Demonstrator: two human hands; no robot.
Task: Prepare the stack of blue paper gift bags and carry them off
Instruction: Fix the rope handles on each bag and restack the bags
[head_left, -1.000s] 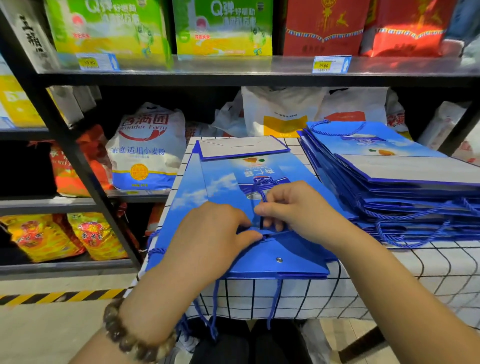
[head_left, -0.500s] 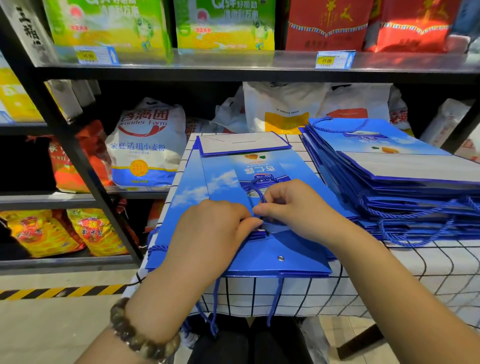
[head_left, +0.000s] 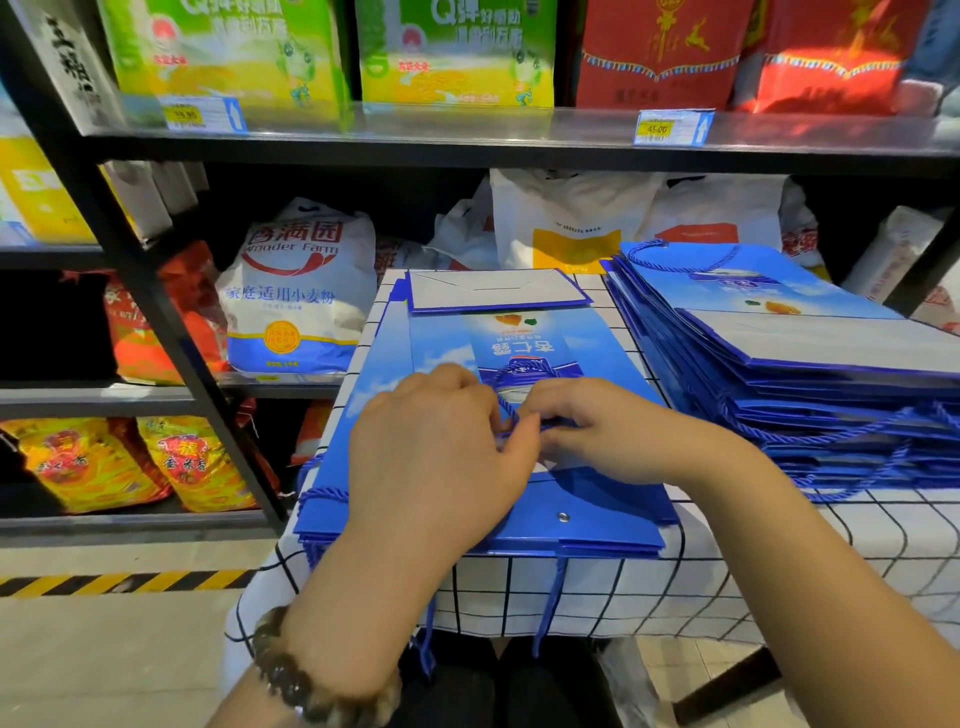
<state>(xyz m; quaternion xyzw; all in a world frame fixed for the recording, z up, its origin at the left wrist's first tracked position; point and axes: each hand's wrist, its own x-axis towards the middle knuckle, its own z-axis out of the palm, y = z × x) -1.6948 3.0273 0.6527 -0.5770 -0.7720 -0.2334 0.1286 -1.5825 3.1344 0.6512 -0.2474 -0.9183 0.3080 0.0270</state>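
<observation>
Blue cord handle (head_left: 511, 374) lies on the top bag of the near stack of gift bags (head_left: 613, 519), directly under both hands. Head view: left hand (head_left: 436, 457) and right hand (head_left: 597, 431) meet at centre, fingers curled, pinching the cord. This stack lies flat on the checked tablecloth (head_left: 779, 545), long axis running away from the person. A taller stack (head_left: 805, 374) sits beside it, nearer the right hand
</observation>
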